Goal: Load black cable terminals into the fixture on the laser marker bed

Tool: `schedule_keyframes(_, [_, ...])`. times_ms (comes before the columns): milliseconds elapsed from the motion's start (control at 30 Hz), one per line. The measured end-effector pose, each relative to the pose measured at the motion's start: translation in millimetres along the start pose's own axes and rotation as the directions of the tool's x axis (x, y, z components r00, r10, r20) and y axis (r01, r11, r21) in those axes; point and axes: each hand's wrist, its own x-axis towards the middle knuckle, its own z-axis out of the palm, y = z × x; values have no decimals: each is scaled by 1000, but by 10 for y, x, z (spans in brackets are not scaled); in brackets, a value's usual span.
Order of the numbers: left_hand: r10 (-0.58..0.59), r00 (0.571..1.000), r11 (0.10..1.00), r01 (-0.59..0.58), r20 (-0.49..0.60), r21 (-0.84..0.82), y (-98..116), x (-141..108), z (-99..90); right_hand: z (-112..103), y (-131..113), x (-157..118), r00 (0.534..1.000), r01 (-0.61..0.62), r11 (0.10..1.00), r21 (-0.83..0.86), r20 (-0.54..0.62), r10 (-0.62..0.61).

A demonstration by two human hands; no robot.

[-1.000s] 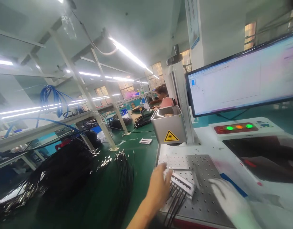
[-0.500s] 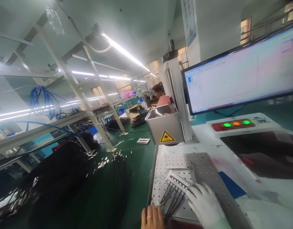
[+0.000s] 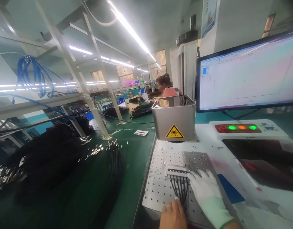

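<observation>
A slim white slotted holder [image 3: 177, 170] lies on the perforated metal plate [image 3: 156, 184], with a row of small metal cable ends in its slot. Several black cables [image 3: 180, 187] run from it toward me and draw together into a bunch. My bare left hand [image 3: 173, 214] is closed around that bunch at the plate's near side; part of the grip is hidden. In a white glove, my right hand [image 3: 205, 187] grips the holder's right end at its fingertips, the other fingers spread over the plate.
A silver box with a laser warning sign [image 3: 173, 124] overhangs the plate's far end. To the right are a monitor [image 3: 248, 73] and a panel with lit buttons [image 3: 238, 128]. Bundled black cables [image 3: 115, 162] and another white holder [image 3: 141, 133] lie on the green table. A person [image 3: 166, 86] sits farther back.
The holder has turned from slanted to nearly level and shifted away from me, against the plate's bar. Both hands have moved with it, the left one rightward. The camera view has also shifted.
</observation>
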Motion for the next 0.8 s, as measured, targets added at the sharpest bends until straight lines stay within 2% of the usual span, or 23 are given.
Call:
schedule_keyframes(133, [-4, 1000, 999, 5, 23, -34, 15, -7, 25, -167, -14, 4, 994, 15, 1000, -22, 109, -13])
schedule_keyframes(233, [-19, 998, 999, 21, 51, -44, 34, 6, 18, -211, 1, -7, 990, 44, 998, -37, 136, -38])
schedule_keyframes(433, [-37, 992, 999, 38, 118, -5, 80, 30, 90, -356, -54, 35, 979, -17, 1000, 16, 201, 14])
schedule_keyframes(500, [-45, 992, 999, 46, 121, 0, 88, 48, 146, -355, -85, 59, 982, 13, 1000, 24, 186, -18])
schedule_keyframes(567, [-41, 982, 999, 40, 182, 13, 88, 80, 150, -331, -111, 73, 989, 49, 998, 44, 139, -55])
schedule_keyframes(667, [24, 941, 999, -35, 337, 28, 62, 143, -33, -315, -136, 70, 995, 74, 994, 85, 61, -79])
schedule_keyframes(800, [178, 883, 981, -194, 433, -7, 18, 241, -477, -313, -87, 14, 996, 93, 984, 150, -1, -94])
